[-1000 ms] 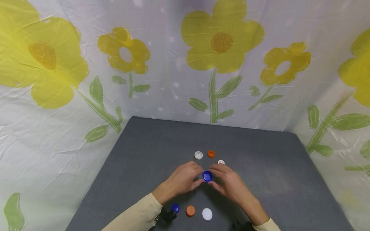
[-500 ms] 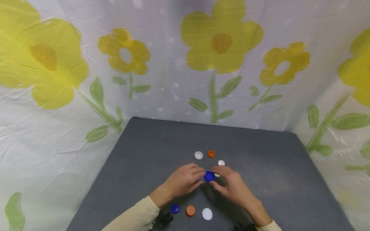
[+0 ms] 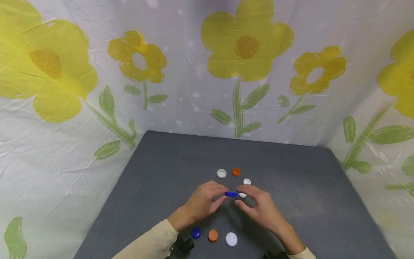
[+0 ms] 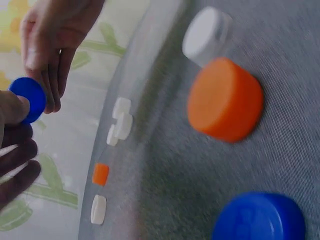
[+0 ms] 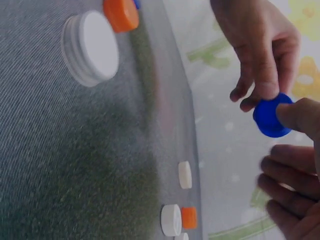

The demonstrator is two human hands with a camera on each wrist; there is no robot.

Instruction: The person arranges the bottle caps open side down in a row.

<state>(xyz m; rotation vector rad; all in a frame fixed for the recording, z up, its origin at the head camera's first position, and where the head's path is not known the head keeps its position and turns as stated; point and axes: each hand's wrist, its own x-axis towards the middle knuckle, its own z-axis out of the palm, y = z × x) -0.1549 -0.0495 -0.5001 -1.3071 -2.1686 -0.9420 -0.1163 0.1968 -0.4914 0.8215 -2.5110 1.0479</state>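
Observation:
Over the middle of the dark table, my left hand (image 3: 207,197) pinches a blue bottle cap (image 3: 231,194) between thumb and fingers. The cap stands edge-on in the head view; its round face (image 4: 31,97) shows in the left wrist view, partly covered by the left thumb. My right hand (image 3: 257,199) is close at the cap's other side, its thumb and fingers spread apart. In the right wrist view the right thumb (image 5: 300,116) overlaps the cap's edge. A white cap (image 3: 242,195) lies just beyond the blue one, partly hidden.
Toward the front lie a blue cap (image 3: 195,233), an orange cap (image 3: 212,236) and a larger white cap (image 3: 231,239). Farther back are a white cap (image 3: 221,173), an orange cap (image 3: 236,172) and a small white cap (image 3: 247,181). A flowered curtain (image 3: 187,108) surrounds the table (image 3: 178,154).
The blue cap has turned in the fingers, from its hollow side facing up to edge-on. The right hand's fingers have drawn slightly away from it, while the left hand keeps hold.

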